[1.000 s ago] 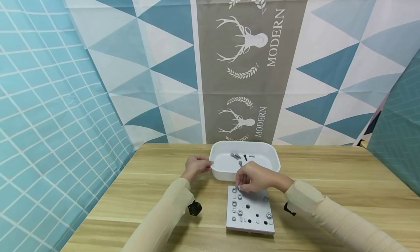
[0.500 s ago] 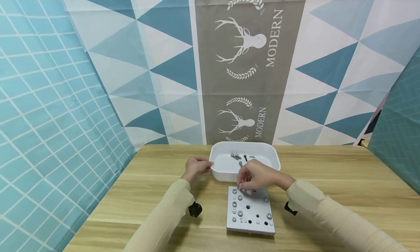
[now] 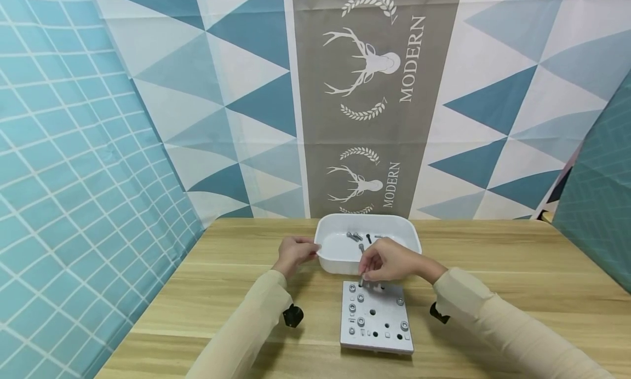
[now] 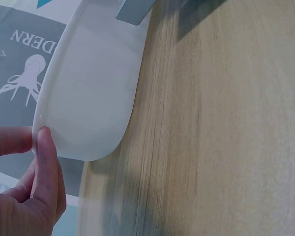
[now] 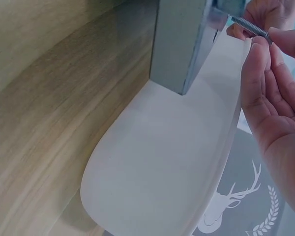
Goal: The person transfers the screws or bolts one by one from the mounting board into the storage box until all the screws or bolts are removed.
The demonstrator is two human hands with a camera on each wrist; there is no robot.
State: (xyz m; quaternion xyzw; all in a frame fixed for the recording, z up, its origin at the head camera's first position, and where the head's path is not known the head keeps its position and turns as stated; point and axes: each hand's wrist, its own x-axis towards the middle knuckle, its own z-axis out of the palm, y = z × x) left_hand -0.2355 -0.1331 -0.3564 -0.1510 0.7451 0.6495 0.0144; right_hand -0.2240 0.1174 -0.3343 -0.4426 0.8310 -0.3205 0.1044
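My right hand (image 3: 391,259) pinches a silver bolt (image 3: 362,281) between thumb and fingers, over the far left corner of a grey metal plate (image 3: 384,314). In the right wrist view the bolt's threaded shank (image 5: 248,25) sticks out of the fingertips, its tip close to the plate (image 5: 179,54). Several socket-head bolts sit in the plate, among dark holes and small raised pieces. My left hand (image 3: 294,251) holds the left rim of a white tray (image 3: 340,266) between thumb and fingers; the left wrist view shows this grip on the tray wall (image 4: 38,115) too.
Inside the tray lie several loose bolts (image 3: 354,236), one of them black (image 3: 368,238). The wooden table (image 3: 236,247) reaches back to a patterned cloth (image 3: 360,94). A blue checked cloth (image 3: 89,176) hangs at the left, a teal one (image 3: 596,193) at the right.
My right hand has shifted slightly up and to the right, away from the plate. More of the bolt's length shows below the fingers. The left hand stays at the tray's rim.
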